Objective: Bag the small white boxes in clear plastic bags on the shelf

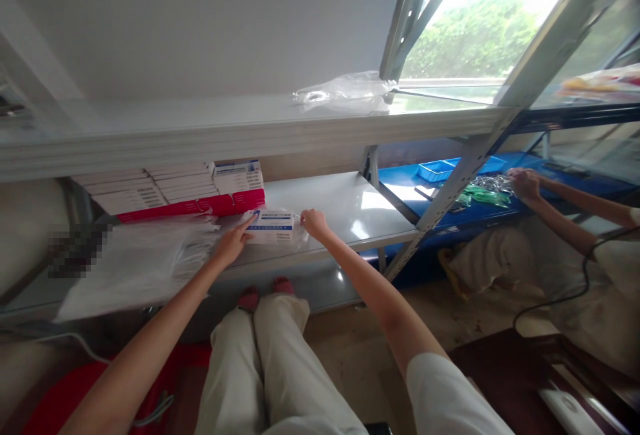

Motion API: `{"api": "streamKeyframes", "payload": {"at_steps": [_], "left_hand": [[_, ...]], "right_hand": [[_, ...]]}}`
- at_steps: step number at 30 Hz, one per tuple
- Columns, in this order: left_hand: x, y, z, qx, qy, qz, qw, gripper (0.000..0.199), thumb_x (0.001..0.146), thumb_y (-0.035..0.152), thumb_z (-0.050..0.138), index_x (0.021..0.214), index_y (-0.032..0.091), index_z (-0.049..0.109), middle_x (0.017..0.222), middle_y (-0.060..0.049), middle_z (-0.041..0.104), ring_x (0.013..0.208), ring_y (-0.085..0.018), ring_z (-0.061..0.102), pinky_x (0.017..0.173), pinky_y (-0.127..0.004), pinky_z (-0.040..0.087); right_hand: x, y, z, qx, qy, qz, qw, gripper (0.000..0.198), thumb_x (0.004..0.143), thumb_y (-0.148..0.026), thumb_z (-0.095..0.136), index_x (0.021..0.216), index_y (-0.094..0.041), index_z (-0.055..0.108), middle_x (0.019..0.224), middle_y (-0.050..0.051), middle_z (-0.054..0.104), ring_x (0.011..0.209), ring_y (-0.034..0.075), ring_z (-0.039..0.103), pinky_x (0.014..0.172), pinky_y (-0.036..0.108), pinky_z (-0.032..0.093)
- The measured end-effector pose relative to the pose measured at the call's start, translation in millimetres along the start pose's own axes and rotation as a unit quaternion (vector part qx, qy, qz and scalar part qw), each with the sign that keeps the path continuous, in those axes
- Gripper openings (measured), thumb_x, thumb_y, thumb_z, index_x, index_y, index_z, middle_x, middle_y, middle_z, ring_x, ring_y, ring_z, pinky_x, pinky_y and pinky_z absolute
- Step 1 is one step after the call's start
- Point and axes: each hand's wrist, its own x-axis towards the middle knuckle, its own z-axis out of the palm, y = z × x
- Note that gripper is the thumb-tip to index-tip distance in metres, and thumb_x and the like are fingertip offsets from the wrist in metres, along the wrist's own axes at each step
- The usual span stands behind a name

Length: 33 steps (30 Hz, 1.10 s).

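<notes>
A small white box [271,220] with blue print lies inside a clear plastic bag [302,237] on the metal shelf. My left hand [233,243] grips the left end of this box, its index finger stretched along the top corner. At the other end my right hand [314,223] is closed in a pinch on the edge of the bag. Just left of my left hand is a pile of flat clear bags [135,265]. Behind it, similar white boxes [187,185] stand in rows in a red carton [227,205].
An upper shelf [250,131] runs above the boxes, with a crumpled plastic bag [345,91] on it. A slanted metal post [450,188] stands to the right. Beyond it a co-worker's hands [525,185] are over small shiny pieces by a blue tray [440,168].
</notes>
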Motion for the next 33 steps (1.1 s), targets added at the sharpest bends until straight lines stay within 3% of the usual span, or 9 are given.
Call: {"api": "streamKeyframes", "payload": {"at_steps": [4,9,16,18,21,25,29,31,33], "left_hand": [[-3.7,-0.2,-3.2,0.018,0.004,0.001,1.0,0.06,0.09,0.015,0.045,0.148,0.027,0.033,0.13,-0.006,0.06,0.117,-0.025,0.058,0.096,-0.035,0.045],[-6.9,2.6,-6.0,0.036,0.011,-0.005,0.999,0.06,0.091,0.017,0.048,0.148,0.028,0.032,0.133,-0.008,0.058,0.116,-0.026,0.059,0.096,-0.037,0.045],[-7.3,2.7,-7.5,0.055,0.011,-0.007,0.998,0.06,0.09,0.024,0.054,0.147,0.03,0.034,0.13,-0.007,0.06,0.112,-0.026,0.061,0.093,-0.036,0.047],[-7.5,-0.2,-7.5,0.05,0.012,-0.005,0.999,0.06,0.09,0.027,0.055,0.146,0.03,0.035,0.13,-0.007,0.06,0.112,-0.027,0.06,0.094,-0.036,0.047],[-9.3,-5.1,-10.0,0.04,0.018,-0.009,0.999,0.063,0.09,0.032,0.055,0.148,0.029,0.031,0.134,-0.008,0.057,0.113,-0.027,0.06,0.093,-0.036,0.047],[-16.4,-7.1,-18.5,0.041,0.045,-0.047,0.997,0.063,0.091,0.034,0.054,0.148,0.028,0.029,0.125,-0.01,0.062,0.101,-0.027,0.064,0.085,-0.037,0.049],[-27.0,-4.5,-26.5,0.033,0.053,-0.068,0.996,0.042,0.091,0.031,0.052,0.133,0.023,0.052,0.102,-0.008,0.07,0.09,-0.025,0.065,0.08,-0.034,0.048],[-32.1,-3.2,-28.9,0.01,0.055,-0.063,0.996,0.036,0.092,0.026,0.049,0.127,0.022,0.057,0.098,-0.006,0.071,0.09,-0.024,0.065,0.08,-0.032,0.047],[-36.4,-2.4,-30.7,-0.02,0.057,-0.053,0.997,0.034,0.092,0.023,0.045,0.123,0.022,0.06,0.093,-0.004,0.072,0.087,-0.022,0.066,0.079,-0.03,0.046]], "right_hand": [[1.0,-2.6,-3.5,0.071,0.035,-0.001,0.997,0.019,0.086,-0.009,0.048,0.091,-0.013,0.065,0.107,0.019,0.066,0.105,0.027,0.061,0.087,0.037,0.045],[10.5,-9.2,-11.3,0.209,0.039,-0.017,0.977,0.023,0.093,-0.016,0.035,0.105,-0.016,0.055,0.096,0.01,0.069,0.089,0.016,0.064,0.076,0.026,0.049],[10.5,-16.4,-12.6,0.412,0.0,-0.016,0.911,0.019,0.092,-0.037,0.042,0.103,-0.022,0.046,0.081,0.0,0.06,0.074,0.011,0.057,0.066,0.019,0.044],[6.2,-13.2,-10.3,0.371,0.0,-0.043,0.928,0.025,0.085,-0.037,0.054,0.103,-0.022,0.046,0.081,-0.002,0.056,0.077,0.012,0.055,0.067,0.02,0.043],[-3.9,-7.2,-9.2,0.251,0.041,-0.097,0.962,0.04,0.073,-0.024,0.068,0.107,-0.02,0.047,0.096,0.002,0.055,0.086,0.015,0.054,0.075,0.025,0.044],[-27.7,-3.7,-17.4,0.112,0.101,-0.159,0.976,0.046,0.078,-0.012,0.057,0.121,-0.019,0.044,0.123,0.011,0.046,0.092,0.017,0.055,0.081,0.031,0.044],[-51.4,-6.6,-26.3,-0.095,0.152,-0.252,0.951,0.041,0.085,-0.005,0.044,0.122,-0.021,0.051,0.13,0.013,0.048,0.112,0.025,0.049,0.091,0.037,0.036],[-56.1,-8.5,-26.0,-0.171,0.114,-0.305,0.93,0.039,0.089,-0.006,0.038,0.122,-0.02,0.053,0.119,0.013,0.058,0.11,0.025,0.05,0.093,0.038,0.033],[-55.9,-9.9,-23.1,-0.218,0.078,-0.306,0.924,0.039,0.092,-0.009,0.036,0.127,-0.016,0.052,0.105,0.014,0.064,0.102,0.025,0.054,0.092,0.038,0.032]]}}
